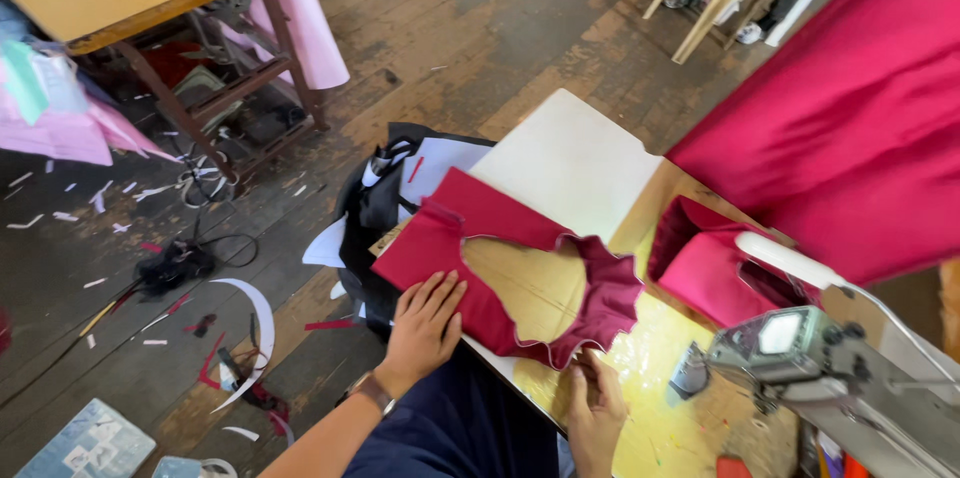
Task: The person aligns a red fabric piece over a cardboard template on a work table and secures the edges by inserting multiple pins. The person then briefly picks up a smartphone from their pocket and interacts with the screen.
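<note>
Fingers spread flat, the left hand (425,323) presses the crimson cloth piece (500,258) onto the yellow sewing table (650,418), while the right hand (597,408) pinches its near scalloped edge. Right of them stands a sewing machine (820,368); scraps litter the wooden floor (150,268) at left.

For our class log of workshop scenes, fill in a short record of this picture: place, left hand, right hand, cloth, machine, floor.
Place: sewing table on a wooden floor
Left hand: flat on the dark red cloth piece
Right hand: at the cloth's near edge, fingers curled
Cloth: spread out, curved cut-out in the middle
Machine: sewing machine at the right
Floor: strewn with scraps
</note>
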